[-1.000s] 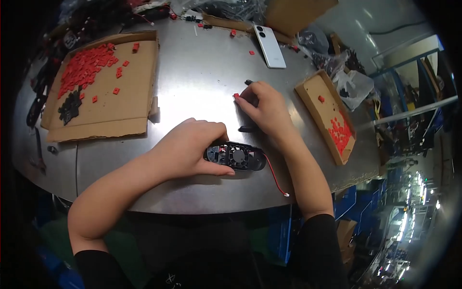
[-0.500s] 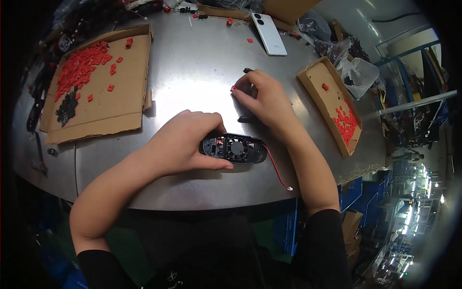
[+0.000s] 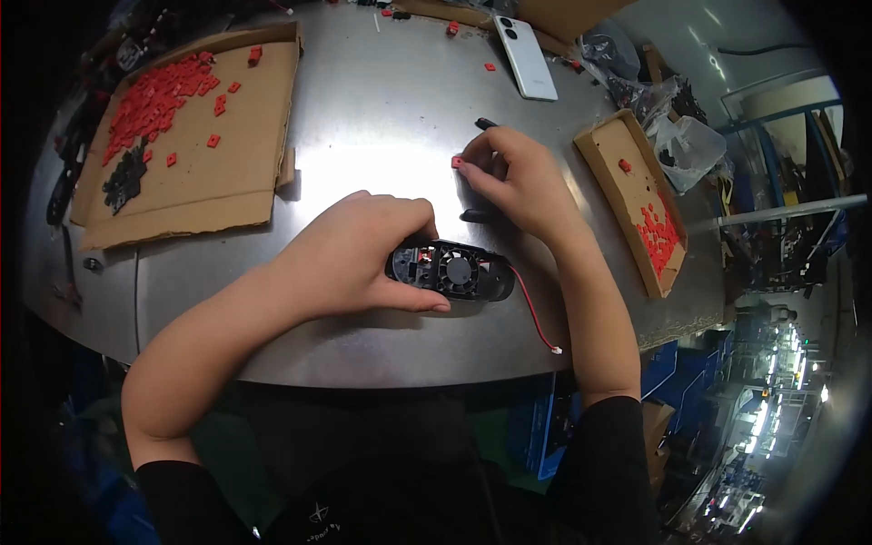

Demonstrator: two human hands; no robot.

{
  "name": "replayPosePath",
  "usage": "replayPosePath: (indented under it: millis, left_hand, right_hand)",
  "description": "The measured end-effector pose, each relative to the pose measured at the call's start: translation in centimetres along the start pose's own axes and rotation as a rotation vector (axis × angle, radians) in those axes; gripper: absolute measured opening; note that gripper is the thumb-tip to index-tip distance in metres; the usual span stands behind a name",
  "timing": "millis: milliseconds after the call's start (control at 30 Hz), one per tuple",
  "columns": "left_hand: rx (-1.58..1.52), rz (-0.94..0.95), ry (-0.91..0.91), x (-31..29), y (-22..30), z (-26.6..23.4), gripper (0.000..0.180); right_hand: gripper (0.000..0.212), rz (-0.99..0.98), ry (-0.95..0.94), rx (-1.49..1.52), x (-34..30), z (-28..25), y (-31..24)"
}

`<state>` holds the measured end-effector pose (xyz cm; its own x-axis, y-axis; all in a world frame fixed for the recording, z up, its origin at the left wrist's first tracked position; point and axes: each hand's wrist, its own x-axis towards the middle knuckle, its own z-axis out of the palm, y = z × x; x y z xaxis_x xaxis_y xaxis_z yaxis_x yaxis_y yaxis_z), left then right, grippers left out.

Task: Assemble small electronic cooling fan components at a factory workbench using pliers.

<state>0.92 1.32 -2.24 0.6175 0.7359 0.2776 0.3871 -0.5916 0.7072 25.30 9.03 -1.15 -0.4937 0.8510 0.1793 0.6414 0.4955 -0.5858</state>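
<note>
My left hand [image 3: 350, 259] grips the left end of an oblong black plastic housing [image 3: 495, 283], thumb along the near side and fingers at the far side. A small black fan [image 3: 460, 271] sits in its middle. From the right end a red and black cable [image 3: 534, 309] runs to a small white connector [image 3: 557, 350]. Farther off to the right, my right hand [image 3: 518, 177] pinches a small red plastic piece [image 3: 457, 163] between thumb and fingertips. Dark ends of a black object [image 3: 474, 215] show beside that hand; its middle is hidden, and I cannot tell whether it is held.
On the left lies a cardboard tray [image 3: 241, 173] with many red pieces [image 3: 150, 109] and some black parts [image 3: 125, 186]. A narrower cardboard tray [image 3: 607, 168] on the right holds more red pieces [image 3: 658, 236]. A white phone [image 3: 529, 64] lies at the back, near plastic bags [image 3: 686, 145].
The view has shifted slightly, so both hands and the housing sit a little farther right in it. Both grips stay the same: housing in the left, red piece in the right.
</note>
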Motion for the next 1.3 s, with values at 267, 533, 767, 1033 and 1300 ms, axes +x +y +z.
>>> replayPosePath:
  millis: [267, 533, 767, 1033, 1300]
  left_hand:
    - [-0.073, -0.017, 0.050, -0.6, -0.9, 0.6, 0.055]
    - [-0.080, 0.004, 0.061, -0.8, -1.1, 0.6, 0.053]
    - [-0.030, -0.023, -0.007, -0.8, -0.8, 0.4, 0.055]
    - [-0.053, -0.028, 0.022, -0.7, -0.9, 0.7, 0.053]
    - [-0.035, -0.055, -0.018, -0.6, -0.6, 0.3, 0.050]
  right_hand:
    - [0.017, -0.076, -0.088, -0.028, -4.8, -1.6, -10.7]
    - [0.015, -0.045, -0.162, -0.163, -4.6, 0.2, -10.2]
    - [0.015, -0.137, -0.130, -0.184, -4.8, 0.1, -10.1]
    - [0.014, -0.145, -0.139, -0.243, -5.1, 0.1, -10.5]
    - [0.015, -0.266, -0.147, -0.378, -5.2, 0.3, -10.9]
